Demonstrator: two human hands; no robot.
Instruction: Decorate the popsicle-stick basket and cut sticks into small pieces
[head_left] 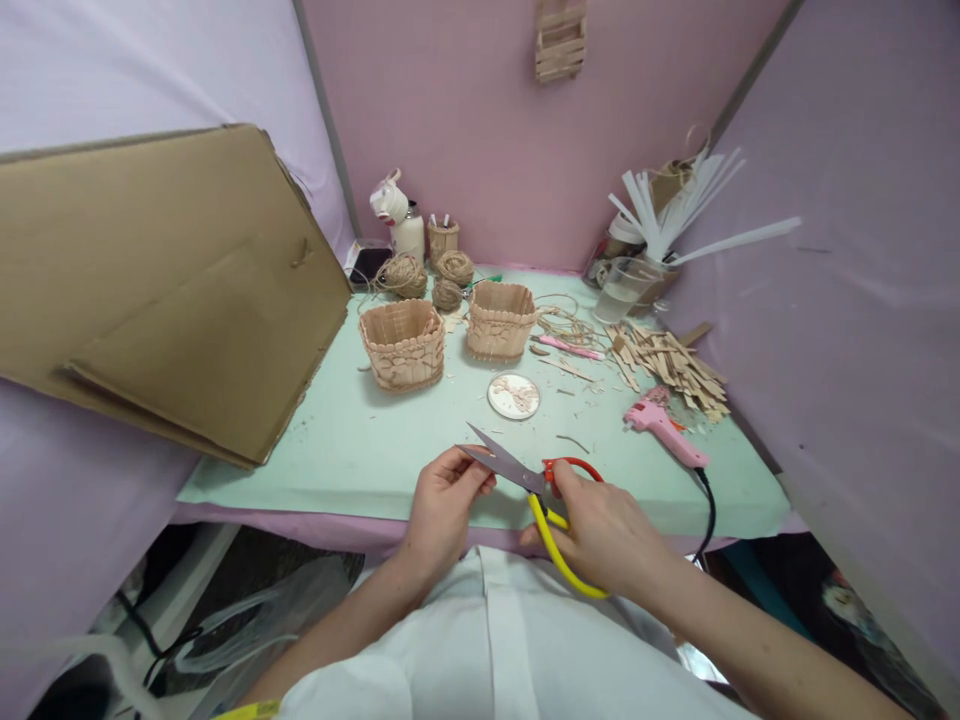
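My right hand point(600, 525) grips a pair of scissors point(517, 468) with one red and one yellow handle loop. The blades are spread and point left toward my left hand point(446, 500). Thumb and fingers of that hand are pinched together right at the blades; whatever they hold is too small and covered to name. Just beyond the hands lies a round white dish point(514, 396) with small light-brown pieces on it. Two small wooden baskets, a left one point(405, 350) and a right one point(501, 322), stand farther back on the pale green tabletop point(337, 450).
A pink glue gun point(666, 430) with a black cord lies at the right, near a pile of wooden sticks point(671, 365). White glue sticks point(660, 215) stand beside a plastic cup point(626, 290). Twine balls point(403, 275) sit behind the baskets. A large cardboard sheet point(165, 290) leans at left.
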